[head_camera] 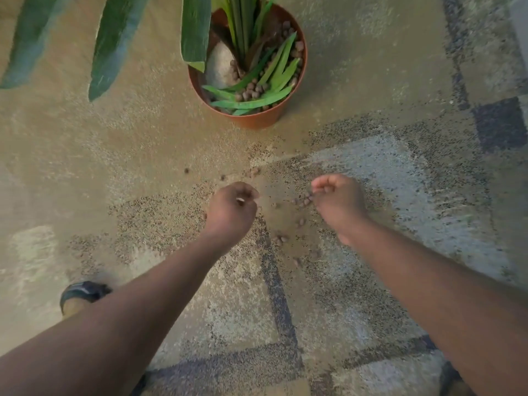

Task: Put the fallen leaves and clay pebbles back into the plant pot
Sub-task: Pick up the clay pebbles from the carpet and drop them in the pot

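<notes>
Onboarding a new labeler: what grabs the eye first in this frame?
The terracotta pot at top centre, with green leaves and brown pebbles lying inside it. Below it, the left hand and right hand are curled low over the carpet, with loose pebbles scattered between and around them.

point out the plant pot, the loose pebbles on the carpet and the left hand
plant pot [258, 119]: head view, front of its orange wall
loose pebbles [281, 239]: head view, small cluster between the arms
left hand [232, 210]: head view, back of hand

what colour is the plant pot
Terracotta orange-brown; the plant pot shows in the head view, the only one.
</notes>
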